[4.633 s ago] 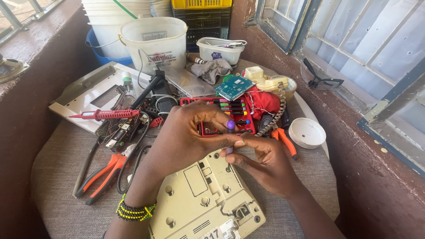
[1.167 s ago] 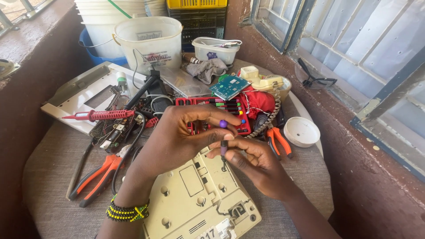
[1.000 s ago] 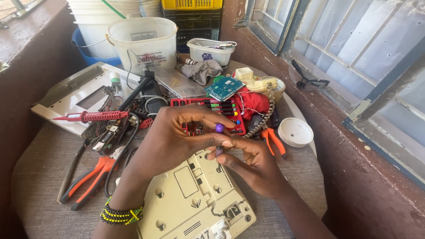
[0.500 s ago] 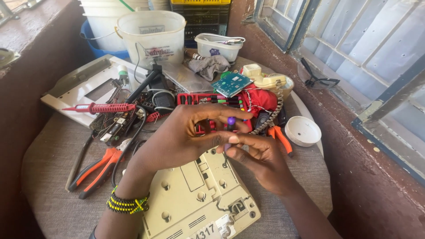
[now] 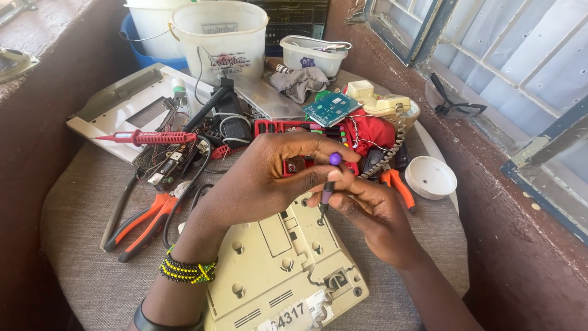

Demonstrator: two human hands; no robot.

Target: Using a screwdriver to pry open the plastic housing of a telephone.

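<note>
Screwdriver [image 5: 327, 187] now upright, tip down on phone base [image 5: 278, 270]; left hand [image 5: 269, 178] and right hand [image 5: 373, 211] both pinch it.

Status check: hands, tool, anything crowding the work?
Left hand and right hand both pinch small purple-capped screwdriver. Tip down on overturned cream telephone base. Orange pliers and red tool case close by.

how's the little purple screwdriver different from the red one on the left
The purple-capped screwdriver stands nearly upright between both hands, tip down on the cream telephone base; the red screwdriver lies flat and untouched on the white panel. The purple one is short and slim, with a smooth handle; the red one is longer, with a ribbed grip. Both are hand screwdrivers with slim metal shafts.
</note>
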